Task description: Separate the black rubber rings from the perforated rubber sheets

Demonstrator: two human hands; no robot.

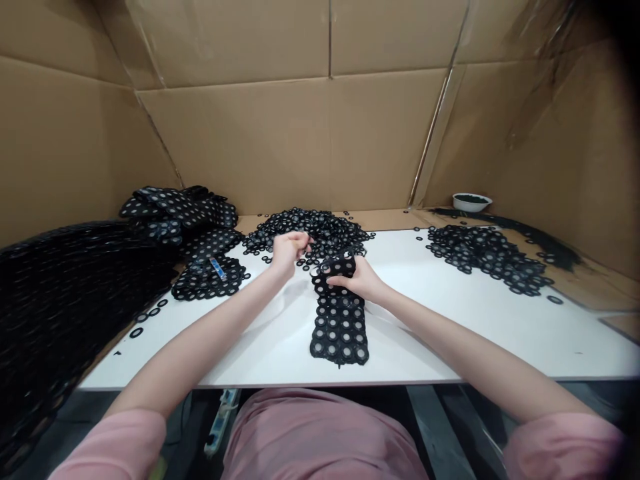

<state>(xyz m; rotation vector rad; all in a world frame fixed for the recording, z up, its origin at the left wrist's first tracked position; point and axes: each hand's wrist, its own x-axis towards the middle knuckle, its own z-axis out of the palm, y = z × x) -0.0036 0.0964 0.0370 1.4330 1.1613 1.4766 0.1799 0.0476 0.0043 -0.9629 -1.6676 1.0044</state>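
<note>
In the middle of the head view, a black strip of rings joined in rows [340, 327] lies on the white board, its near end toward me. My right hand [364, 279] grips the far end of the strip from the right, thumb on top, and that end is folded up. To the left of it, my left hand [291, 252] is raised and closed in a pinch; whatever is between the fingertips is too small to make out. Behind both hands spreads a heap of loose black rings [320, 227].
A second pile of rings [487, 257] lies to the right, near a white bowl [471, 203]. On the left are bundled ringed sheets [180, 210], a blue-and-white small item [218, 268] and a large black mass [75, 300]. Cardboard walls [250, 140] enclose the white board [425, 333].
</note>
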